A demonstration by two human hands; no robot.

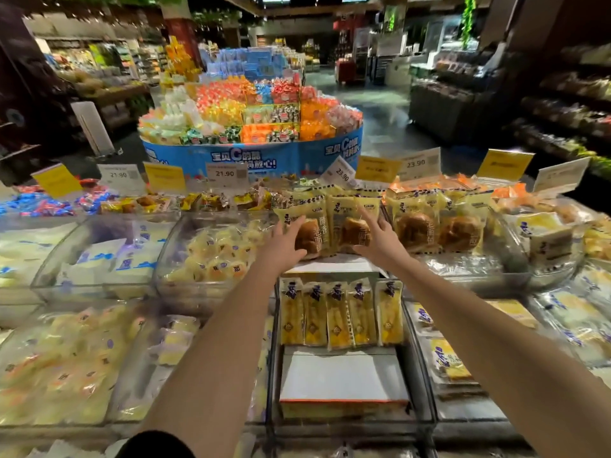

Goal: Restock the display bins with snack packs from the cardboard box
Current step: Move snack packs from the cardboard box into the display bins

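Two yellow bun packs (pixel 312 223) (pixel 350 223) stand upright side by side in the middle back display bin (pixel 334 266). My left hand (pixel 284 247) touches the left pack with its fingers stretched along the pack's side. On the right pack rests my right hand (pixel 380 241), fingers spread. Neither hand visibly curls round a pack. Closer to me, a box with a white top and orange edge (pixel 344 380) lies in the middle front bin. A row of several slim yellow snack packs (pixel 340 314) stands at its far end.
More bun packs (pixel 439 226) fill the bin to the right. Clear bins of pale yellow packs (pixel 211 256) (pixel 66 365) sit on the left. Price tags (pixel 224 175) stand along the back. A round blue candy display (pixel 254 127) stands beyond, with an aisle to its right.
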